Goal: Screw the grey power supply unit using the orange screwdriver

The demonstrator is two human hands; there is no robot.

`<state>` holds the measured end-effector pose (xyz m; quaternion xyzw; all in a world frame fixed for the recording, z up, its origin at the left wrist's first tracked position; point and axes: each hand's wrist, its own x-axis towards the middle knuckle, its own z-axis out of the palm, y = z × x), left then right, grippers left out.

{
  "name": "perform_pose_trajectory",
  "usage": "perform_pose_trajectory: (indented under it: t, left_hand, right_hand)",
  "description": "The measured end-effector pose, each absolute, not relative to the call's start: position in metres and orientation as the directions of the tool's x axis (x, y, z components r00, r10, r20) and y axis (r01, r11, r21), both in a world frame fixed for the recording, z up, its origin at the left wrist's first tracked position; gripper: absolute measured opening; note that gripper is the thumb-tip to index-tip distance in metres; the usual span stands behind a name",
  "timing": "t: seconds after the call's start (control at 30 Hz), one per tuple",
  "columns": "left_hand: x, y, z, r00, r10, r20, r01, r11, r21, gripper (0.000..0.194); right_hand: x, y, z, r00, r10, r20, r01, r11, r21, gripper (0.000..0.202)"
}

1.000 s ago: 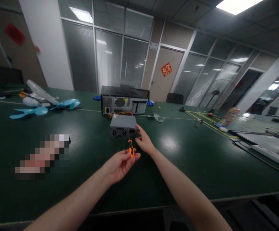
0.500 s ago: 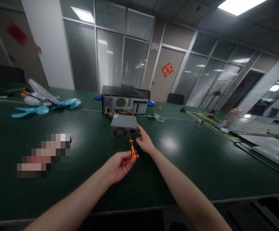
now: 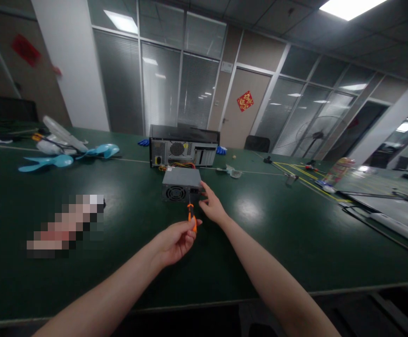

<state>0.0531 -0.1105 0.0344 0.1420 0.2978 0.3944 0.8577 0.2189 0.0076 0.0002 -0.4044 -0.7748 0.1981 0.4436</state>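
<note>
So the power supply [image 3: 182,176] is out on the green table [image 3: 126,285], just on the near side of the computer case [image 3: 184,134], some wires [image 3: 181,164] behind it. Its metal shell looks closed, so I'd call this early days; can't tell which screws are out. My left hand [image 3: 175,242] is pinched narrow on the orange and black screwdriver [image 3: 191,211], tip up at the near face. My right hand [image 3: 213,207] is part open, fingers against the right side.

Light-blue fan blades [image 3: 47,162] beside a white fan part [image 3: 58,140]
</note>
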Motion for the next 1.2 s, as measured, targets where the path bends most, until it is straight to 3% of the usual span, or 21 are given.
perform_pose_trajectory:
  t: [0.4,1.2]
  left_hand:
    - [0.053,-0.112,0.041,0.454,0.785,-0.421,-0.612,0.619,0.492,0.012]
    - [0.053,-0.111,0.038,0.499,0.785,-0.367,-0.618,0.619,0.484,0.021]
  right_hand:
    - [0.219,0.007,0.0,-0.274,0.806,0.525,0.441,0.59,-0.676,0.072]
    - [0.218,0.008,0.0,-0.275,0.803,0.529,0.446,0.594,-0.669,0.072]
